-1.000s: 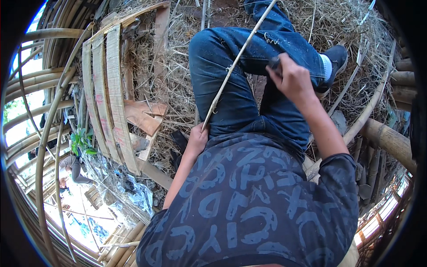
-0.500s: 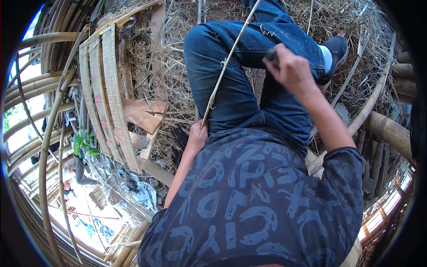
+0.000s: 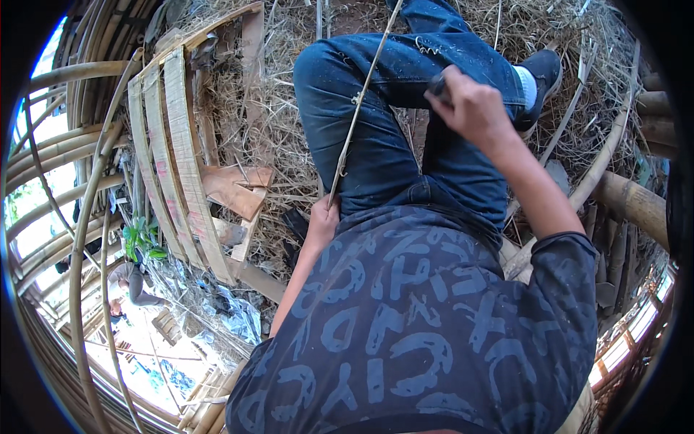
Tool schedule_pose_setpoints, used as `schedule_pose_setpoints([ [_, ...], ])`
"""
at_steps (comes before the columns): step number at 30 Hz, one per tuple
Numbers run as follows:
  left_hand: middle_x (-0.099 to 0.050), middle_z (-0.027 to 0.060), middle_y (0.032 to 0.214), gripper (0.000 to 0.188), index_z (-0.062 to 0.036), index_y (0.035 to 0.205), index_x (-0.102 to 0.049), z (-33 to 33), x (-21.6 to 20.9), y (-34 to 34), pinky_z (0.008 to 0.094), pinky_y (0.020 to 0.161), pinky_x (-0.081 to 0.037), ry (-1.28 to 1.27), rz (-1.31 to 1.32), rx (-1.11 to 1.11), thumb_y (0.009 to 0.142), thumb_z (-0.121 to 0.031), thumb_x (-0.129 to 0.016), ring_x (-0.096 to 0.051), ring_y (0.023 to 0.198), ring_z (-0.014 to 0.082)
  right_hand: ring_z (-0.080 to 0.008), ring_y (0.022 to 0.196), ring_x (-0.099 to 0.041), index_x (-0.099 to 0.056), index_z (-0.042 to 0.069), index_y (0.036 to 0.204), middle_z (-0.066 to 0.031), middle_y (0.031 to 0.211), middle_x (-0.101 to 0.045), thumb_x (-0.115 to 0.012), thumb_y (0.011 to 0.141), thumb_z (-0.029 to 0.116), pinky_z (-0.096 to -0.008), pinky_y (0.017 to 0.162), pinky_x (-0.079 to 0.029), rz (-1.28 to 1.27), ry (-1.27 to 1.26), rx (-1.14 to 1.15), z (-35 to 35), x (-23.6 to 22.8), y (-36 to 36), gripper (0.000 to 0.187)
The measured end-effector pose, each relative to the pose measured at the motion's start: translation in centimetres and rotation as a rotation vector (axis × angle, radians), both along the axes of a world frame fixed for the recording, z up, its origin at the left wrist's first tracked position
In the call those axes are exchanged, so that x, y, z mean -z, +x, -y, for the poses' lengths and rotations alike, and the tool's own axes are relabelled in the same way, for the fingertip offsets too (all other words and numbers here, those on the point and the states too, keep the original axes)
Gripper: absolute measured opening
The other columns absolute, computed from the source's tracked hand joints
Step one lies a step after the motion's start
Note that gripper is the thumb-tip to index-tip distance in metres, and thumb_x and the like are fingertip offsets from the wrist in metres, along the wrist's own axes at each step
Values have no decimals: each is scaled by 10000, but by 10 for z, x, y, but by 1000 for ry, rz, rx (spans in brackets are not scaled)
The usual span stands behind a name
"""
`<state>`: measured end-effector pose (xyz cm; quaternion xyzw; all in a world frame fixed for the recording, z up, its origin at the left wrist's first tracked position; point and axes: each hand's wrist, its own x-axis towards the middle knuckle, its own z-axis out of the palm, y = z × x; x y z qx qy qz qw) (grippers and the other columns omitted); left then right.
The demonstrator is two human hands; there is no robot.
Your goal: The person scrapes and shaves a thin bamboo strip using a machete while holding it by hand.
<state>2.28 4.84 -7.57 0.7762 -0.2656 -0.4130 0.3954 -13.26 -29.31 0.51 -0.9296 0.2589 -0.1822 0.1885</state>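
Note:
My left hand [image 3: 323,218] is closed around the lower end of a thin bamboo strip [image 3: 359,101], beside my left hip. The strip slants up across my bent left leg and leaves the view at the top edge, with small frayed curls along it. Above my other leg, my right hand [image 3: 473,107] is closed on a short dark object [image 3: 437,85]; only its end shows, so I cannot tell its kind. That hand is apart from the strip. A pale curled shaving [image 3: 428,47] lies on my jeans [image 3: 340,79].
Dry straw-like shavings [image 3: 282,101] cover the ground. A slatted wooden panel [image 3: 177,130] and a broken board [image 3: 235,189] lie at left. Bamboo poles [image 3: 79,70] line the left side; a thick pole [image 3: 632,206] juts in at right. Another person [image 3: 137,286] is at far left.
The strip's upper part has shifted slightly left. My right hand stays in nearly the same place, still closed on the dark object, and my left hand has hardly moved.

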Motion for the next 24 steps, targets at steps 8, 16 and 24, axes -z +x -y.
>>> schedule_pose_setpoints([
  [8,-352,-5,560,295,8,750,-482,8,0,1,303,481,-310,67,12,26,978,-177,-456,-326,541,88,-368,655,-649,-469,18,958,-184,709,-632,-678,811,271,-447,563,-531,-42,275,-51,-50,24,-1,360],
  [16,-361,36,570,240,19,779,-497,2,0,1,311,512,-340,16,68,53,956,-136,-448,-352,560,110,-361,634,-648,-482,35,920,-161,661,-632,-639,857,301,-454,536,-522,-62,113,144,6,-9,-9,315],
  [24,-387,41,584,190,22,808,-518,2,3,1,301,515,-349,12,65,59,934,-101,-447,-374,560,110,-366,659,-650,-461,32,930,-175,700,-635,-671,804,261,-446,572,-528,-92,214,-96,-56,17,-7,336],
])
